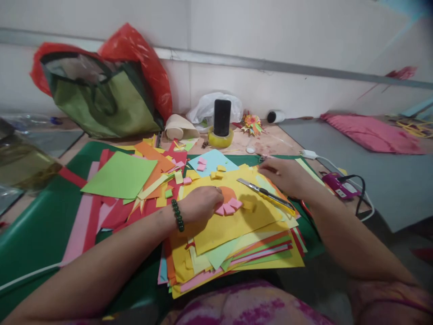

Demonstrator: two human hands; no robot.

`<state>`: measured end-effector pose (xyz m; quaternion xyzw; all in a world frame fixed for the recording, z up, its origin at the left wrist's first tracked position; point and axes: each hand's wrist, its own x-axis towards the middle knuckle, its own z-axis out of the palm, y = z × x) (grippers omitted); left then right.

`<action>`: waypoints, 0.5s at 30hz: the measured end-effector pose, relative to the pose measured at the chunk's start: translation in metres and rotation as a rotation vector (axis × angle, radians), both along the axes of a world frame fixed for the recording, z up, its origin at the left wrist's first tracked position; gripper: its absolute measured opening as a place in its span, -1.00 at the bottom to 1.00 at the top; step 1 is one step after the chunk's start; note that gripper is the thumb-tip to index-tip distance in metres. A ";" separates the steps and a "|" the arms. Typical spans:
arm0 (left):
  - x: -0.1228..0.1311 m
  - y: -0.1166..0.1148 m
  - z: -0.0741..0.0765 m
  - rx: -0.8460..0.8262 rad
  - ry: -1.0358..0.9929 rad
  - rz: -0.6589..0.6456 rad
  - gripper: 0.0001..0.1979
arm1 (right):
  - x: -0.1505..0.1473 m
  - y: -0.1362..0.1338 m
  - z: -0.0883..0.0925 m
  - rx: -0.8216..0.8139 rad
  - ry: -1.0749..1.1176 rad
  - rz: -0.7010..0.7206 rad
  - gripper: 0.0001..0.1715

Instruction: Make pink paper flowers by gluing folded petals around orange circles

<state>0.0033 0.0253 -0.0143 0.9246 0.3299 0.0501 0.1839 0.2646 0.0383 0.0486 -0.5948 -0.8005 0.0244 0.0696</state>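
Observation:
My left hand (203, 204), a dark green bead bracelet (177, 215) on its wrist, is closed with fingertips down at an orange paper circle (226, 193). Whatever those fingers hold is hidden. Small pink folded paper pieces (230, 207) sit in an arc along the circle's lower edge, beside the fingertips. Beneath lies a yellow sheet (216, 232) on top of a stack of coloured paper. My right hand (284, 177) is closed at the stack's far right edge; what is in its fingers cannot be made out. A yellow-handled utility knife (267, 195) lies between the hands.
Yellow folded pieces (218, 172) and a light blue sheet (213, 160) lie beyond the stack. Loose paper and a green square (122, 175) cover the left. Behind are a phone (222, 118) propped on a tape roll (220, 138), a paper flower (253, 124) and a green bag (104, 101).

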 end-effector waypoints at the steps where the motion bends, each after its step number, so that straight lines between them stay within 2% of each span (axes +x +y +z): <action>1: 0.000 -0.001 0.002 -0.017 -0.016 -0.006 -0.85 | -0.013 0.003 0.000 -0.010 0.044 0.104 -0.70; 3: 0.001 -0.003 0.005 -0.077 -0.080 -0.030 -0.79 | -0.037 0.014 -0.004 -0.019 0.009 0.194 -0.67; 7: 0.003 -0.005 0.009 -0.249 -0.211 -0.102 -0.64 | -0.071 0.038 -0.013 -0.121 -0.068 0.271 -0.63; 13: 0.006 -0.004 0.013 -0.378 -0.237 -0.090 -0.59 | -0.092 0.051 -0.015 -0.197 -0.085 0.345 -0.62; 15: 0.006 -0.005 0.014 -0.366 -0.234 -0.088 -0.59 | -0.094 0.057 -0.016 -0.180 -0.068 0.344 -0.61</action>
